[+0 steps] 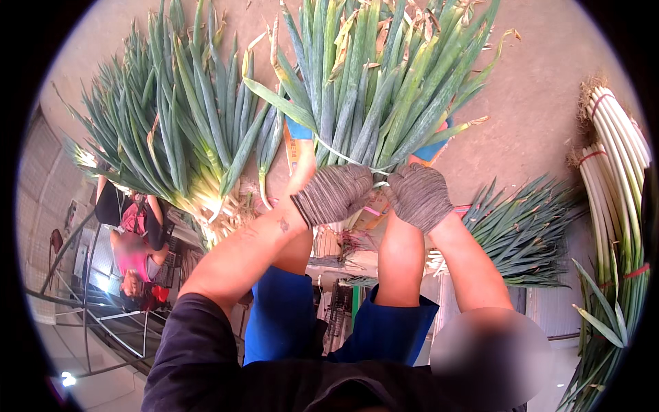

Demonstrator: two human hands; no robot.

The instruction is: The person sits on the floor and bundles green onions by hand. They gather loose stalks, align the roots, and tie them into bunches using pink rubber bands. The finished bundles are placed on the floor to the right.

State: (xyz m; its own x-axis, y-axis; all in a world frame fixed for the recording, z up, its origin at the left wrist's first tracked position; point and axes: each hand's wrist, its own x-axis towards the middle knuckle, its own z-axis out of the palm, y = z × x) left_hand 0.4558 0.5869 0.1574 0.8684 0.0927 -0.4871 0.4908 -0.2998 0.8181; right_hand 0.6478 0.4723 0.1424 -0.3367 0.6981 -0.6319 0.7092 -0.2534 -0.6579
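A large bundle of long green onions (pixel 360 98) lies in front of me, its leaves fanned out away from my body. Around the lower leaves runs a thin white tie (pixel 337 150), its visible strands converging between my hands. My left hand (pixel 337 193), in a grey knit glove, is closed on the tie at the bundle's near side. Gripping the tie right beside it is my right hand (pixel 422 194) in a matching glove. The fingertips of both hands are partly hidden, so the exact hold on the tie cannot be seen.
Another heap of green onions (pixel 175 139) lies to the left, roots towards me. More onion leaves (pixel 525 234) spread at the right, near tied bundles of white-stemmed onions (pixel 610 154). A person (pixel 136 247) is at the far left by a metal frame (pixel 87 288).
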